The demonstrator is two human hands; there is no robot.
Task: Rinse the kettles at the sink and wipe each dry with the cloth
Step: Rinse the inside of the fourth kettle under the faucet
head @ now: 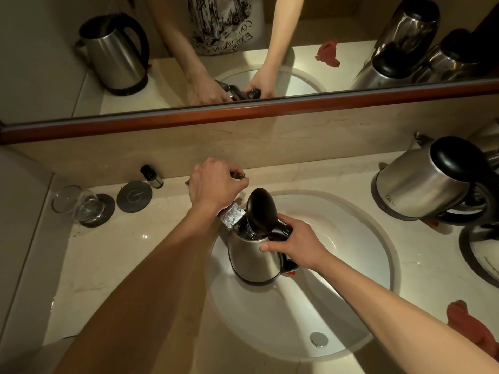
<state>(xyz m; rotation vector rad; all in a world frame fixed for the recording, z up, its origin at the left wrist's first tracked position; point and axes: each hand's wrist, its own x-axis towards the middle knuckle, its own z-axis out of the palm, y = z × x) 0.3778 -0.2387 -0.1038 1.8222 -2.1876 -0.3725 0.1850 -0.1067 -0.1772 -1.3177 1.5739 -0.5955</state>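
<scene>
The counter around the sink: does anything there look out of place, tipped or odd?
Yes. At the left, a drinking glass lies on its side, resting partly on a dark coaster. At the right, a steel kettle leans tilted instead of standing flat. The red cloth lies crumpled near the front right edge.

Three kettles are showing: one held kettle (251,257) in the right hand's (294,245) grip; two other kettles (415,184) (480,255) right of it. Left of the grip, one tap (233,215), one glass (73,203), two coasters (134,196) (104,209) and one bottle (152,176) are sitting; one cloth (469,327) is lying right.
</scene>
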